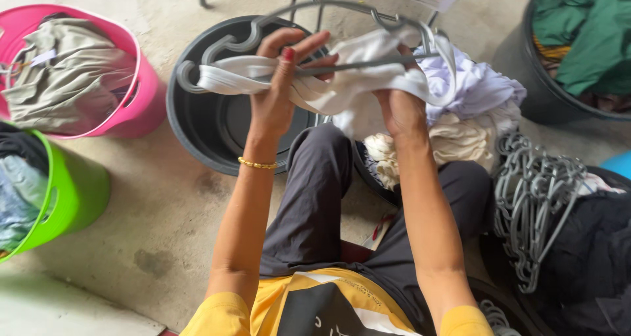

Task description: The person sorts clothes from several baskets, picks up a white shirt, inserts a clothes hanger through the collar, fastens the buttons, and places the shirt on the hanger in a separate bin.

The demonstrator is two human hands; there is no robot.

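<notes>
Grey hanger [315, 40], white garment [355, 89], pink basket [141, 93] (beside a lime-green one [79, 191])

1. A hanger [315, 44] and a garment [348, 80] sit between the fingers [289, 50] of both hands.
2. Just beyond and below the fingers, an empty tub [210, 126] stands on the floor [144, 218].
3. Left of the fingers, two baskets [141, 93] hold laundry.
4. Right of the fingers lies a clothes pile [473, 106]; nearer, a bundle of hangers [532, 204].
</notes>
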